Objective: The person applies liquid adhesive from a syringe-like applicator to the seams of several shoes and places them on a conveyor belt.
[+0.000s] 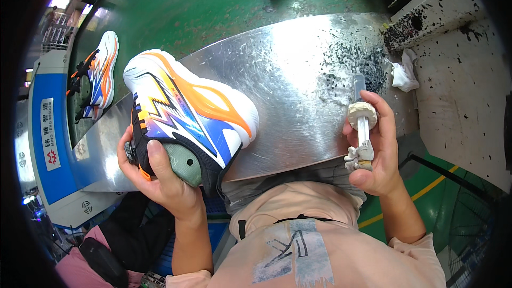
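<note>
My left hand (169, 184) is closed round the collar of a white, orange and blue sneaker (186, 108). The shoe lies tilted on its side above the metal table, its sole turned away from me. A green shoe last (184, 162) with a small dark hole fills its opening, and my thumb presses against the last. On the right, my right hand (385, 152) grips a plastic syringe (359, 86) whose flange and plunger end are caked with whitish dried material. The syringe's tip points away from me, over the black-stained part of the table, apart from the sneaker.
The bare metal table (288, 122) reaches to a green conveyor belt (213, 8). Another sneaker (104, 72) lies on the belt at left; more stand at the far side. A crumpled white cloth (404, 72) rests beside a stained panel (458, 74). Someone in pink (80, 266) is at lower left.
</note>
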`<state>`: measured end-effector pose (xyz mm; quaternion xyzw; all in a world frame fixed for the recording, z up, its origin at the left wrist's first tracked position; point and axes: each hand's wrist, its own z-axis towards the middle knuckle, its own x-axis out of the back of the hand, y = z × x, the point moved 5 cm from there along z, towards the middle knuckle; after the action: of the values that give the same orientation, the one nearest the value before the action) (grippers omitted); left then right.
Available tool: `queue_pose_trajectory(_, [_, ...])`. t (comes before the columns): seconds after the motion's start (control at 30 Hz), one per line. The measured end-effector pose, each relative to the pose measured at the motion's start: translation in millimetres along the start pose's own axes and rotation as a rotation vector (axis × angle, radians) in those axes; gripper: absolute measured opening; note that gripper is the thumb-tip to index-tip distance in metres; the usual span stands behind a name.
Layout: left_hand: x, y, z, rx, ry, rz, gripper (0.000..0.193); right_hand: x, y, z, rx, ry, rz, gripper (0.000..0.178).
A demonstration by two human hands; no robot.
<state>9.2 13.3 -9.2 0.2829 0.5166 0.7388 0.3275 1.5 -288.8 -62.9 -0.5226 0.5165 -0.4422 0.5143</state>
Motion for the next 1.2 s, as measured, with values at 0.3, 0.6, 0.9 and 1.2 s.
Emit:
queue_pose_trajectory(0.3, [-5.7,5.3,2.2,0.037,0.016,-0.022,0.041,-4.9,-5.9,3.5,-0.029,0.036,0.010,0.115])
queue_pose_trajectory(0.6, [-14.8,8.7,9.5,-0.018,0.012,0.045,0.041,-36.9,-44.2,4.5,-0.172,-0.460,1.086,0.119])
queue_pose_trajectory(0.9, [-9.7,5.8,6.4,-0.008,0.011,0.034,0.042,-64.9,-40.6,21.5,-0.312,-0.548,1.326,0.106])
queue_pose_trajectory(1.2, [-12.9,3.5,6.6,0.004,0.014,0.026,0.040,12.1,-15.6,20.2,0.010,0.102,-0.150,0.112])
